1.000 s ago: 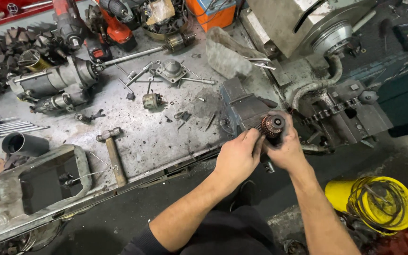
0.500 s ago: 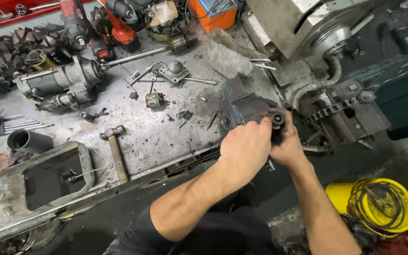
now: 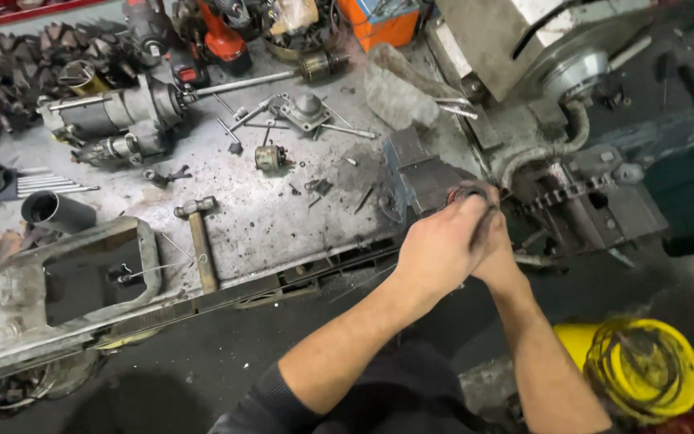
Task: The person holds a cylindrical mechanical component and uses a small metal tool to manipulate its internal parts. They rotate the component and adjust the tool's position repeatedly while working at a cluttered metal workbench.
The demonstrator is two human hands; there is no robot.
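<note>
Head view, looking down: we've got both hands bunched together at the bench vise (image 3: 421, 173) on the counter's (image 3: 283, 217) front edge. Our left hand (image 3: 442, 245) is wrapped over a small round coppery part (image 3: 466, 193) sitting right at the vise, fingers curled shut on it. Our right hand (image 3: 493, 241) is tucked behind the left, so we can't tell its grip. A hammer (image 3: 199, 241) lies off to the left, well apart, with a dark tube (image 3: 58, 212) further left. A yellow bucket (image 3: 632, 371) sits on the floor at lower right.
</note>
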